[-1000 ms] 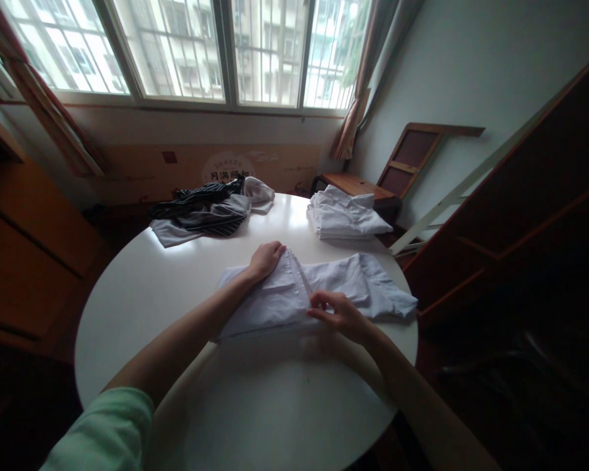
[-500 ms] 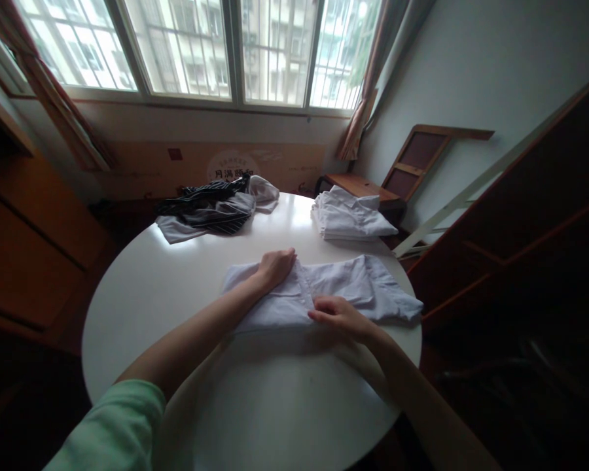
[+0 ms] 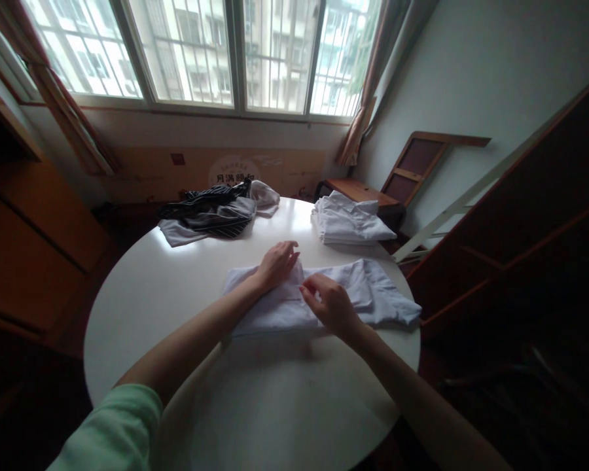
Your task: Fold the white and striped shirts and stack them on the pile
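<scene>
A white shirt (image 3: 368,291) lies partly folded across the right half of a round white table (image 3: 142,294). My left hand (image 3: 276,263) rests on the shirt's upper middle, fingers curled over the cloth near its fold line. My right hand (image 3: 326,302) sits on the shirt just right of the left hand, thumb and fingers pinching at the fabric near the fold. The two hands are close together, almost touching.
A stack of folded white shirts (image 3: 349,223) sits at the table's far right edge. A heap of dark striped and grey clothes (image 3: 211,213) lies at the far side. A wooden chair (image 3: 373,190) stands behind. Dark wooden furniture (image 3: 535,216) flanks the right.
My right hand has moved up and left from the shirt's near edge toward the left hand. My left hand stayed on the cloth, its fingers spreading slightly.
</scene>
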`<state>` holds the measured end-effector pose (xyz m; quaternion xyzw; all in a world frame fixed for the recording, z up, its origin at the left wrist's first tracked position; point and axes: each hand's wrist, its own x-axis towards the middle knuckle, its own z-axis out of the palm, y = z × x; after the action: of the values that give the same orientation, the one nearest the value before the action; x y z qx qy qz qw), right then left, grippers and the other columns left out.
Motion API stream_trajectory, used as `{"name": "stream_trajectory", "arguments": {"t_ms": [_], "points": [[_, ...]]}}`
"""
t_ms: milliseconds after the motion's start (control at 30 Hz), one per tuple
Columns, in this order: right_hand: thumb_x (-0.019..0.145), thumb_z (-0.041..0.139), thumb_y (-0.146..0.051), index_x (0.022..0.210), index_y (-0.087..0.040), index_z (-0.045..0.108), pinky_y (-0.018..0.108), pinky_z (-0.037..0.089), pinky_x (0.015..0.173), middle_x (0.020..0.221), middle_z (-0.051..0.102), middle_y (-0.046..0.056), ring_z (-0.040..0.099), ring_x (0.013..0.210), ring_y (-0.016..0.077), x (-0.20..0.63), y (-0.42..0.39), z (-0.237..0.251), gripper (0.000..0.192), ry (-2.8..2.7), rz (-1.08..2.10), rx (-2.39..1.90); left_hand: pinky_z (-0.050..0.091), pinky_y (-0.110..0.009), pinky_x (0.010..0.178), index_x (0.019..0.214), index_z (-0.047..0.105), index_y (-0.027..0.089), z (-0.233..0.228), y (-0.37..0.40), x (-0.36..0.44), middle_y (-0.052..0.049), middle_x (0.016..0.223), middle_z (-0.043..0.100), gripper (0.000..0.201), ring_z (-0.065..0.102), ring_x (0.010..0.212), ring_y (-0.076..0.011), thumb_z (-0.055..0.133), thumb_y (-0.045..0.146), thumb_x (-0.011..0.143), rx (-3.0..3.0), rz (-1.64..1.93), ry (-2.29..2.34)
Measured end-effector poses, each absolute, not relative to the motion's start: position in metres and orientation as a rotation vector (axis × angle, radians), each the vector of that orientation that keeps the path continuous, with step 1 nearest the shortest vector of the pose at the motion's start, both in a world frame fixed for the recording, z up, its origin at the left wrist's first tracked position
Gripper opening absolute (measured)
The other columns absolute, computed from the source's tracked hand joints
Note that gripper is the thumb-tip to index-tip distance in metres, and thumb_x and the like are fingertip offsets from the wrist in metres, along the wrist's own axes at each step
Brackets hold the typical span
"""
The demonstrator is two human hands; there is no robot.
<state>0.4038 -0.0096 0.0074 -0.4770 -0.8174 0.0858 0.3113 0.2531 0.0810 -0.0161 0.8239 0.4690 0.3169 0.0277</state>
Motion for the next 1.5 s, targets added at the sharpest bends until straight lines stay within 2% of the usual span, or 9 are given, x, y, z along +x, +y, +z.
{"name": "stream_trajectory", "arguments": {"t_ms": [133,333,500,633,900,1133,1233,1367,1500], "points": [[0.082,0.041,-0.016,0.086,-0.016,0.056,0.028,0.041,0.073,0.081,0.06,0.006,0.054,0.077,0.0156,0.387,0.0,0.017,0.015,-2.223,0.287,-1.077,0.041,-0.027,0.067,0.089,0.055,0.015,-0.005,0.086,0.21,-0.006,0.081,0.061,0.027,0.055,0.072,-0.0159,0.036,0.033,0.086,2.439,0.937,1.5],[0.08,0.045,-0.014,0.109,-0.013,0.052,0.035,0.039,0.09,0.111,0.057,0.012,0.05,0.105,0.0196,0.354,0.008,0.005,0.03,-2.343,0.27,-0.919,0.034,-0.022,0.05,0.066,0.056,0.014,-0.024,0.081,0.138,0.002,0.053,0.051,0.042,0.044,0.051,-0.011,0.036,0.048,0.08,2.086,0.649,1.456],[0.083,0.046,-0.033,0.12,-0.006,0.046,0.04,0.03,0.1,0.126,0.047,0.019,0.041,0.119,0.0247,0.32,0.016,-0.011,0.046,-2.362,0.216,-1.094,0.035,-0.022,0.055,0.065,0.051,0.015,-0.043,0.069,0.138,0.001,0.06,0.051,0.035,0.045,0.059,-0.0113,0.039,0.045,0.078,2.06,0.903,1.449],[0.084,0.04,-0.045,0.127,-0.003,0.038,0.044,0.024,0.103,0.133,0.037,0.022,0.03,0.126,0.0284,0.3,0.02,-0.025,0.06,-2.357,0.204,-1.235,0.035,-0.023,0.056,0.068,0.05,0.016,-0.048,0.066,0.148,0.0,0.061,0.052,0.03,0.047,0.057,-0.0121,0.036,0.038,0.082,2.166,0.848,1.628],[0.08,0.033,-0.061,0.129,0.002,0.034,0.041,0.017,0.105,0.136,0.032,0.024,0.025,0.128,0.0295,0.31,0.018,-0.045,0.079,-2.347,0.204,-1.436,0.035,-0.027,0.06,0.079,0.053,0.016,-0.041,0.05,0.156,-0.007,0.071,0.06,0.027,0.056,0.066,-0.0186,0.033,0.032,0.087,2.373,0.607,2.038],[0.083,0.029,-0.057,0.131,0.0,0.033,0.039,0.019,0.104,0.137,0.032,0.021,0.026,0.128,0.0271,0.374,0.032,-0.047,0.075,-2.365,0.128,-1.598,0.034,-0.026,0.059,0.074,0.054,0.016,-0.04,0.048,0.152,-0.006,0.07,0.059,0.028,0.053,0.063,-0.0167,0.034,0.032,0.086,2.396,0.625,1.986],[0.086,0.028,-0.051,0.129,-0.002,0.036,0.04,0.019,0.104,0.136,0.035,0.019,0.028,0.128,0.0261,0.401,0.036,-0.054,0.066,-2.366,0.088,-1.629,0.037,-0.027,0.06,0.072,0.053,0.016,-0.041,0.05,0.15,-0.005,0.069,0.058,0.027,0.053,0.063,-0.0168,0.035,0.032,0.085,2.389,0.655,1.95],[0.085,0.035,-0.043,0.124,-0.006,0.042,0.039,0.025,0.102,0.13,0.043,0.017,0.036,0.123,0.0247,0.442,0.039,-0.056,0.055,-2.26,0.038,-1.654,0.042,-0.028,0.071,0.084,0.054,0.016,-0.036,0.045,0.147,-0.006,0.084,0.058,0.017,0.054,0.078,-0.0172,0.039,0.025,0.082,2.438,0.87,1.781],[0.074,0.053,-0.04,0.117,-0.006,0.048,0.04,0.03,0.098,0.123,0.049,0.02,0.041,0.117,0.0291,0.503,0.044,-0.048,0.055,-1.969,-0.086,-1.857,0.041,-0.033,0.086,0.105,0.05,0.017,-0.024,0.026,0.161,-0.008,0.104,0.056,0.025,0.051,0.098,-0.0185,0.04,0.024,0.083,2.518,0.937,1.576]]}}
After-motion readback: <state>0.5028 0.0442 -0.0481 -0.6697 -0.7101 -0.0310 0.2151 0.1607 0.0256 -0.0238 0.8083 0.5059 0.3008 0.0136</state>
